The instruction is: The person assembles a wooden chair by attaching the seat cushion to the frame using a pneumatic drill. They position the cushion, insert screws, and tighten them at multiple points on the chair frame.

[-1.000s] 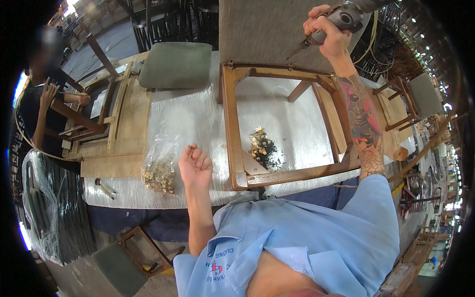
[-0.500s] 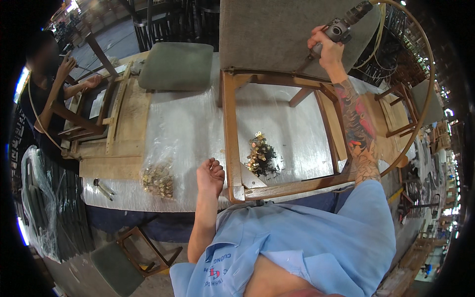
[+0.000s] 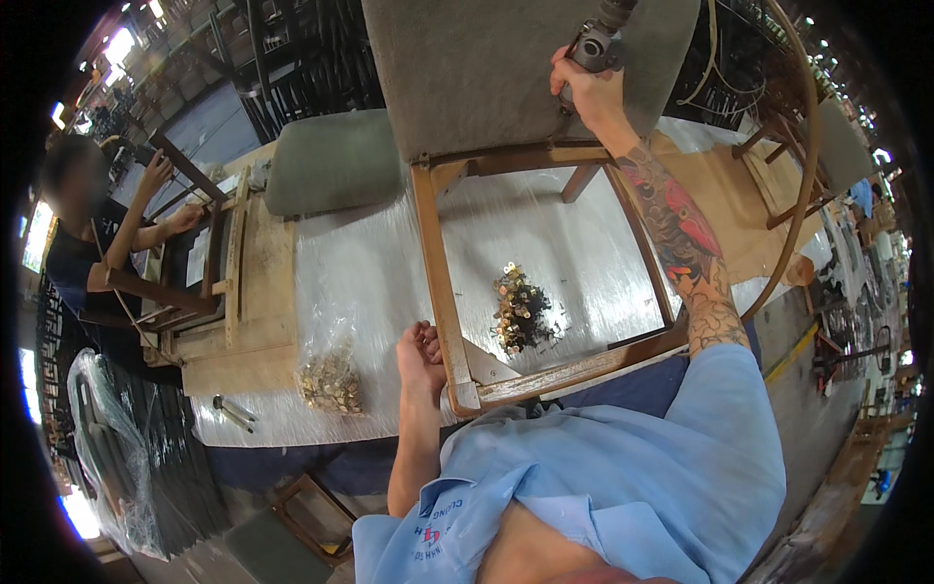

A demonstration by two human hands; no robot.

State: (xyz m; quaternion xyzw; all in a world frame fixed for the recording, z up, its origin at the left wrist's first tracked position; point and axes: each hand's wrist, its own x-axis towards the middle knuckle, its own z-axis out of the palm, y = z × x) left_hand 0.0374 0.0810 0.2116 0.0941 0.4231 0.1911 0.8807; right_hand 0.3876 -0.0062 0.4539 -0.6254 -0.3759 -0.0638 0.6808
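Clamps right hand round drill, seemingly to aim at chair frame; half-curls left hand alongside, hiding any contents.

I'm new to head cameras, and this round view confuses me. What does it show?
There's no robot: these are a person's bare hands, seen by a fisheye camera on their head, which bends straight edges. The right hand grips a power tool. The left hand, fingers curled, is beside a wooden chair frame; whether they touch is unclear. The frame stands on a film-covered table. Inside its outline lies a pile of small brassy and dark pieces; further left are a clear bag of metallic pieces and a green cushion.
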